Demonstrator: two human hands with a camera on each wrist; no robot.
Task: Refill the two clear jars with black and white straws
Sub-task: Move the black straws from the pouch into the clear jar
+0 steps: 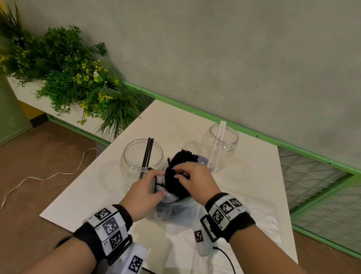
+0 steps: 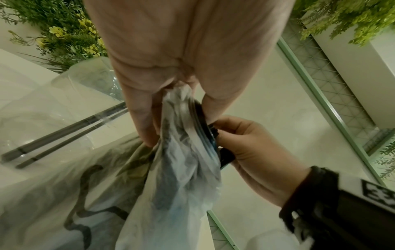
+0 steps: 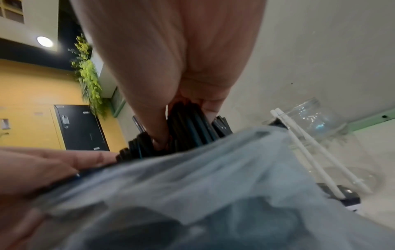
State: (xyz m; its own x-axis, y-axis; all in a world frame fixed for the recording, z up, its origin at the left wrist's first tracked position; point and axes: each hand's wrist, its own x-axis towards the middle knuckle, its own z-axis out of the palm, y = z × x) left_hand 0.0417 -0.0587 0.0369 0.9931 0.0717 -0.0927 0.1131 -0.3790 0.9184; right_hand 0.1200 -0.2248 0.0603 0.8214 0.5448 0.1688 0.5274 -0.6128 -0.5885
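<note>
Two clear jars stand on the white table (image 1: 259, 164). The left jar (image 1: 130, 159) holds two black straws (image 1: 147, 151); the right jar (image 1: 228, 145) holds two white straws (image 1: 216, 144). Between them, a bundle of black straws (image 1: 177, 173) sticks out of a thin translucent plastic bag (image 1: 178, 210). My left hand (image 1: 147, 190) pinches the bag's edge (image 2: 183, 104) at its mouth. My right hand (image 1: 193, 179) grips the black straws (image 3: 188, 123) near their tops, fingers curled into the bundle.
Leafy plants (image 1: 72, 76) fill a planter at the far left. A green rail (image 1: 303, 155) and wire mesh panel (image 1: 326, 191) run behind and right of the table. A white cable (image 1: 42, 178) lies on the brown floor. More clear plastic (image 1: 265, 221) lies at the table's right.
</note>
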